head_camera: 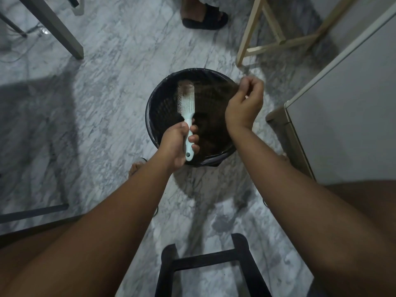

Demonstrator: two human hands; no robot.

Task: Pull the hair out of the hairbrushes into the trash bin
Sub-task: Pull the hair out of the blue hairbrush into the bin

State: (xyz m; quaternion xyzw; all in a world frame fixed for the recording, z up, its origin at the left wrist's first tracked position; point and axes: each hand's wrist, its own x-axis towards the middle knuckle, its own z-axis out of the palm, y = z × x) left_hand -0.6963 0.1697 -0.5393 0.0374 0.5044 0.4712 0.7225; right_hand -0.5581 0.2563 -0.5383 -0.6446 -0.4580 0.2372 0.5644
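A marble floor [111,86] fills the view, crowded at its edges: a grey table leg [57,28] at upper left, a pale wooden stool frame [276,28] at upper right, a white cabinet [347,116] along the right side, a black stool [205,266] at the bottom, and a sandalled foot [203,18] at the top. Open floor lies to the left of the bin and between it and the sandal. The round black bin [156,99], lined with a dark bag, stands in the middle, its right rim close to the cabinet's corner. Both bare forearms reach forward from the lower corners and meet over it. The left hand [177,142] hovers above the near rim, fingers wrapped firmly round the handle of a pale blue brush [186,108]. The brush's long axis runs almost straight away from the person, handle end nearest, head out over the bin's open mouth, bristles facing right. The right hand [246,101] is raised over the bin's right rim, wrist bent, fingers curled into a loose fist that pinches a sheet of brown hair [214,91]. The hair stretches taut and thin from the brush head across to that fist, spanning the bin's opening; its far end is blurred.
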